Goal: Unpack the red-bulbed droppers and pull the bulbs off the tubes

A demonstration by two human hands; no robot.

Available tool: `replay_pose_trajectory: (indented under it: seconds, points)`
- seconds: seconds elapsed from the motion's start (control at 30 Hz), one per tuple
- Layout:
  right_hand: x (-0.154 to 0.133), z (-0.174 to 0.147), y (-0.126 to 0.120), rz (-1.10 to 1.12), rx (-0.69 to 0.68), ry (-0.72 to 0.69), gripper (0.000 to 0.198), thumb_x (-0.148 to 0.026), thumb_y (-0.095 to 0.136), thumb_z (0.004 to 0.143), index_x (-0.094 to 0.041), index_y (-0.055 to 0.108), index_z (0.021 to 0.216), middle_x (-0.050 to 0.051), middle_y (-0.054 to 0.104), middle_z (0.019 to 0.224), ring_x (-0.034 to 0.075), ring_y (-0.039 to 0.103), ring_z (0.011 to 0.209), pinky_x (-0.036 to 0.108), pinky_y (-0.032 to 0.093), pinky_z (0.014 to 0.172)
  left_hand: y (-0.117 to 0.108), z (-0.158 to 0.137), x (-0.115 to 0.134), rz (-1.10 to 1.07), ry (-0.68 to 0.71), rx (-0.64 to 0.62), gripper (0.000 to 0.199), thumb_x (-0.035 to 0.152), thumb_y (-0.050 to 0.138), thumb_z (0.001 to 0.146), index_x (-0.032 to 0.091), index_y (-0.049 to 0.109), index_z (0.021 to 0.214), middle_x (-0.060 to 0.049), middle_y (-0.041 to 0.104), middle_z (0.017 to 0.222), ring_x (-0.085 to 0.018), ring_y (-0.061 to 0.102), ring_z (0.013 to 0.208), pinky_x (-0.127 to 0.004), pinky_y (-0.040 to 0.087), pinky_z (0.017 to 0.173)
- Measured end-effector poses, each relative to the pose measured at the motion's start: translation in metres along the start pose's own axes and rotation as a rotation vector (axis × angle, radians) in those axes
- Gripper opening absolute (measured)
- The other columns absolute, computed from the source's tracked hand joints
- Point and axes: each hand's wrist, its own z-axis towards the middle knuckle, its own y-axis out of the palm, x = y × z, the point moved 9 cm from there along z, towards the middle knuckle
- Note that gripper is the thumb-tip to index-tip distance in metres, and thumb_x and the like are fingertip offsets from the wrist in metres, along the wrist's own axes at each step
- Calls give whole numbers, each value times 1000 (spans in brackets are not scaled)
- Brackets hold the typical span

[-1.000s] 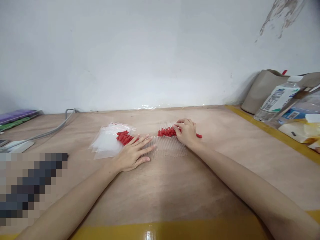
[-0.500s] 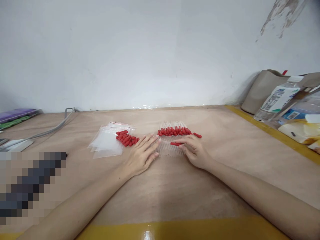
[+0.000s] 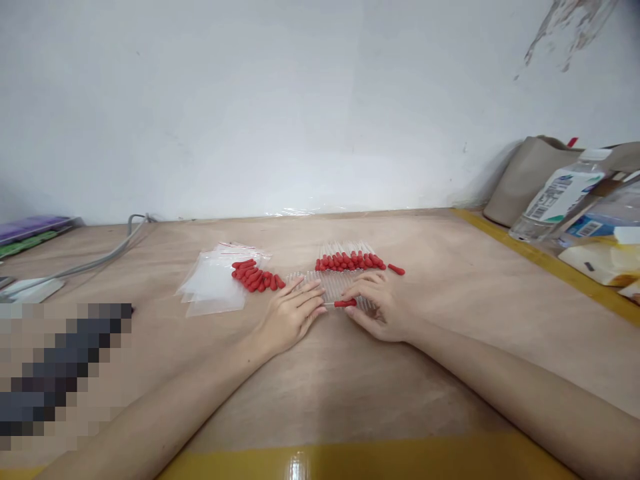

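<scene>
A glass dropper with a red rubber bulb (image 3: 345, 303) lies level between my two hands. My left hand (image 3: 296, 313) pinches its clear tube between thumb and fingers. Thumb and fingertips of my right hand (image 3: 381, 308) close around the bulb end. Just behind, clear glass tubes (image 3: 333, 285) lie side by side, partly hidden by both hands. Farther back is a row of droppers with red bulbs (image 3: 350, 261), their tubes pointing toward the wall. Left of my left hand, loose red rubber bulbs (image 3: 257, 277) are heaped partly over clear zip bags (image 3: 215, 280).
A single red bulb (image 3: 397, 269) lies right of the row. At the right edge stand a plastic bottle (image 3: 557, 197) and a grey-beige container (image 3: 510, 180), beyond yellow tape (image 3: 540, 253). A grey cable (image 3: 107, 257) runs along the left, near a purple item (image 3: 35, 230).
Both hands have drawn the dropper nearer to me and slightly left. My left fingers have gone from spread to a pinch on its tube, uncovering more loose bulbs and tubes.
</scene>
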Motion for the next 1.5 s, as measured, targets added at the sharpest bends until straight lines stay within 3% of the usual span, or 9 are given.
replay_pose_trajectory:
  seconds: [0.1, 0.2, 0.43, 0.7, 1.23, 1.5]
  points:
    - [-10, 4, 3, -157, 33, -73, 21, -36, 55, 80, -21, 60, 94, 3, 66, 81, 19, 54, 84, 38, 35, 81, 0, 0, 2, -9, 12, -17, 13, 19, 51, 84, 16, 61, 92, -5, 67, 100, -19, 56, 106, -40, 40, 98]
    - [-22, 4, 8, -240, 62, -187, 25, -33, 53, 82, -22, 59, 104, 3, 67, 87, 18, 55, 86, 39, 36, 82, 0, 0, 3, -10, 19, -25, 14, 20, 50, 85, 16, 61, 92, -4, 67, 101, -19, 55, 108, -38, 40, 96]
    - [-31, -3, 8, -210, 78, -296, 22, -24, 52, 82, -22, 59, 103, 2, 67, 88, 17, 56, 87, 39, 41, 82, 1, 3, 7, -30, 49, -91, 17, 20, 47, 86, 19, 63, 92, -3, 66, 103, -19, 49, 115, -40, 31, 103]
    - [-40, -5, 9, -236, 72, -413, 21, -19, 50, 83, -15, 58, 102, 6, 67, 88, 17, 58, 86, 32, 50, 75, -5, 5, 10, -24, 61, -70, 15, 17, 49, 84, 20, 62, 89, -1, 67, 100, -18, 53, 111, -42, 25, 105]
    - [-35, -11, 4, -180, 104, -441, 25, -18, 55, 81, -18, 57, 106, 4, 68, 93, 17, 61, 89, 31, 53, 78, -10, 5, 13, -30, 54, -60, 12, 17, 50, 83, 19, 62, 83, 1, 69, 95, -19, 55, 108, -47, 15, 109]
    - [-29, -14, 2, -3, 92, -412, 29, -19, 57, 80, -17, 56, 109, 6, 67, 95, 14, 61, 90, 28, 53, 80, -11, 3, 13, -39, 76, -58, 12, 17, 50, 83, 19, 62, 81, 1, 69, 94, -20, 55, 107, -47, 20, 107]
